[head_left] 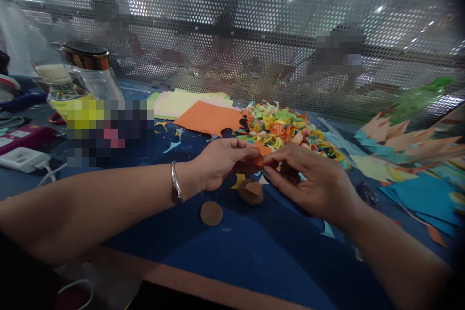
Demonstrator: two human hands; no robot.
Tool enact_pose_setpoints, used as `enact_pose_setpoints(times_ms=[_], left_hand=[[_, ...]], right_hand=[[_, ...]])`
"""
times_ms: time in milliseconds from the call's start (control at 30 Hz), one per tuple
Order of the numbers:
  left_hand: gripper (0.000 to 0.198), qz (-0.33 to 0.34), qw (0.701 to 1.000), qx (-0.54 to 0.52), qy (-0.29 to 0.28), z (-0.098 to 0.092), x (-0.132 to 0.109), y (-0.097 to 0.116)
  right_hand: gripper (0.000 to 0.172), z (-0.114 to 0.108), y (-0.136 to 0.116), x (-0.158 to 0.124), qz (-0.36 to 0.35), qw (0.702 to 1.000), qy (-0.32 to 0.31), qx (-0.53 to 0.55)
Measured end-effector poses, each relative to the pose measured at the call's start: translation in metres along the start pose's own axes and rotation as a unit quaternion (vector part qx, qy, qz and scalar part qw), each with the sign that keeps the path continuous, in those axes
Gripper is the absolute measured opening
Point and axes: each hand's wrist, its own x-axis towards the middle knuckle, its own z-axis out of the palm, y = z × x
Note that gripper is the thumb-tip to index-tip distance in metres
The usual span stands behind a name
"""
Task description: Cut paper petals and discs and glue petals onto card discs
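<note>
Between both hands is a small piece of orange paper point(262, 151), held above the blue table. My left hand point(227, 160), with a silver bangle on its wrist, pinches the paper's left side between thumb and fingers. My right hand point(301, 174) has its thumb and index finger closed at the paper's right edge. Below them lies a brown disc point(251, 195) with paper scraps on it. A second brown disc point(211, 213) rests nearer to me. Just beyond the hands is a heap of curled, multicoloured paper pieces point(279, 128).
An orange sheet point(209, 117) and stacked pale sheets point(192, 99) lie behind my left hand. Bottles point(60, 87) and a white adapter point(23, 160) stand left. Peach zigzag-cut paper point(410, 135) and blue sheets point(425, 201) lie right. A perforated metal screen point(254, 53) borders the back; people sit beyond it.
</note>
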Motion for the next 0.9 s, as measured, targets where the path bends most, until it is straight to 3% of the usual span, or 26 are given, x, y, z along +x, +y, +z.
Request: enact_pose_setpoints(times_ms=[267, 467, 667, 900], left_hand=[[0.020, -0.007, 1.000, 0.010, -0.004, -0.001, 0.000, -0.003], [0.020, -0.002, 0.999, 0.009, -0.044, 0.000, -0.001, -0.005], [0.014, 0.035, 0.996, 0.010, -0.075, -0.002, -0.001, -0.008], [0.026, 0.079, 0.993, 0.042, -0.082, -0.007, 0.003, -0.015]], right_hand=[[0.010, 0.000, 0.000, -0.001, -0.006, 0.999, -0.012, -0.034], [0.011, 0.000, 0.003, 0.000, 0.021, 0.999, 0.004, -0.033], [0.013, 0.000, 0.007, -0.001, 0.059, 0.998, 0.003, -0.020], [0.007, 0.001, 0.003, 0.000, 0.055, 0.998, 0.029, -0.016]])
